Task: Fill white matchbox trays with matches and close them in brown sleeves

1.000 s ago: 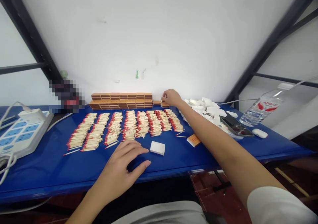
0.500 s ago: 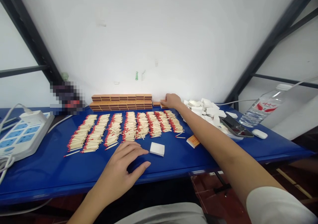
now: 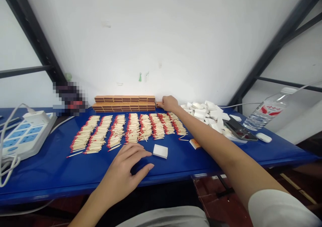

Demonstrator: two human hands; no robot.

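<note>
Right hand [image 3: 170, 103] reaching far forward, fingers curled on small brown cardboard matchbox [image 3: 158, 104], probably touching, grip unclear, stacked row of brown matchboxes [image 3: 124, 103] just left of it, left hand [image 3: 128, 166] flat, open, empty on blue table [image 3: 50, 173], small white rectangular box tray [image 3: 160, 151] just right of its fingertips, rows of red-tipped wooden matches [image 3: 130, 128] just beyond.

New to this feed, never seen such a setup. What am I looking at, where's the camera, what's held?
No machine here: one camera on a person's head looks down at their bare hands. The left hand rests open on the blue table beside a white tray. The right hand reaches to the wall and touches a brown matchbox ending a stack of matchboxes; whether it grips is unclear. Rows of red-tipped matches lie between, a heap of white trays at right.
</note>
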